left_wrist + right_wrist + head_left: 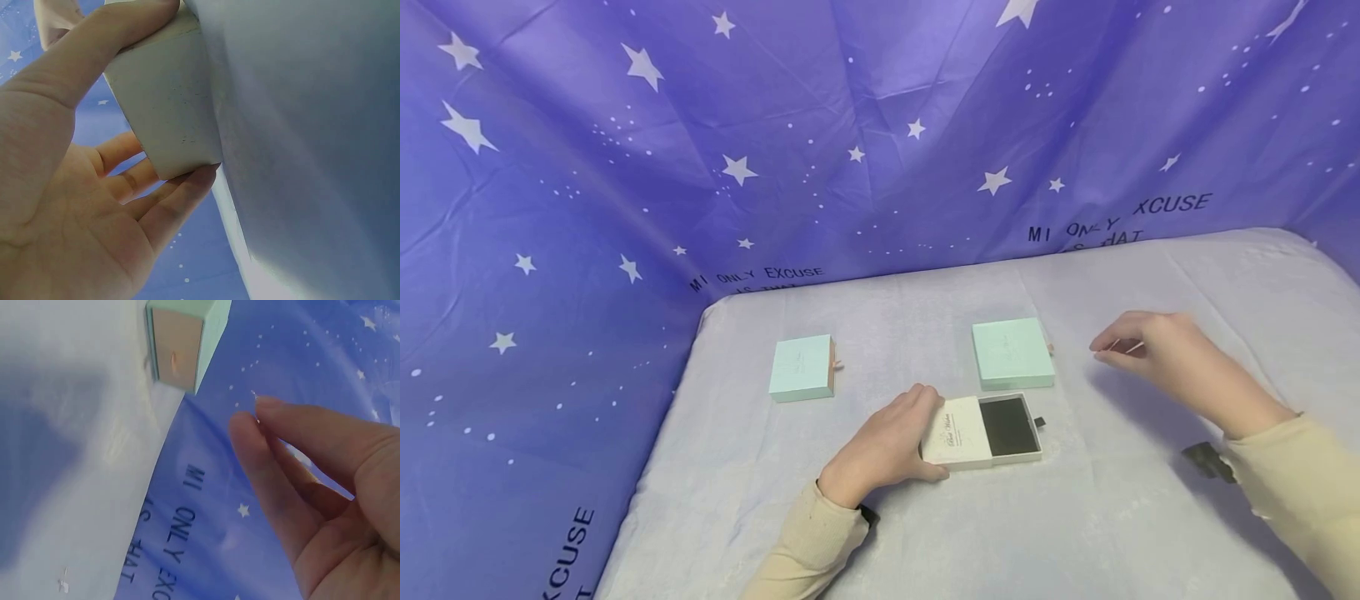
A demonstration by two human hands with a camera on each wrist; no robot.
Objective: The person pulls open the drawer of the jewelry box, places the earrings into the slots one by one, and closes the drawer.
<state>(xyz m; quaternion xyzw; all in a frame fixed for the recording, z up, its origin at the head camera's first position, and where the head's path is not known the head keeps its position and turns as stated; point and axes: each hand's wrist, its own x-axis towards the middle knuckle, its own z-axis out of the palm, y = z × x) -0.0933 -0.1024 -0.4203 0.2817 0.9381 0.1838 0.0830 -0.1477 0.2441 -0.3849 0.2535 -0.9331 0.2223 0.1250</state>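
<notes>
My left hand (887, 437) grips the closed end of a white drawer box (957, 433), thumb on the near side and fingers on the far side. The drawer's dark lining (1009, 426) shows at the right, where it is slid partly out, with a black pull tab (1040, 422) at its end. In the left wrist view the box's plain end (165, 106) lies between thumb and fingers. Raised to the right of the boxes, my right hand (1157, 350) pinches a tiny shiny pin-like piece (254, 394) between thumb and fingertip; most of it is hidden.
A mint-green drawer box (1013, 354) lies just behind the white one, and a second mint box (802, 368) stands farther left. Another tiny shiny piece (64, 584) lies on the pale cloth (1105, 517). A purple star-patterned curtain (820, 125) hangs behind the table.
</notes>
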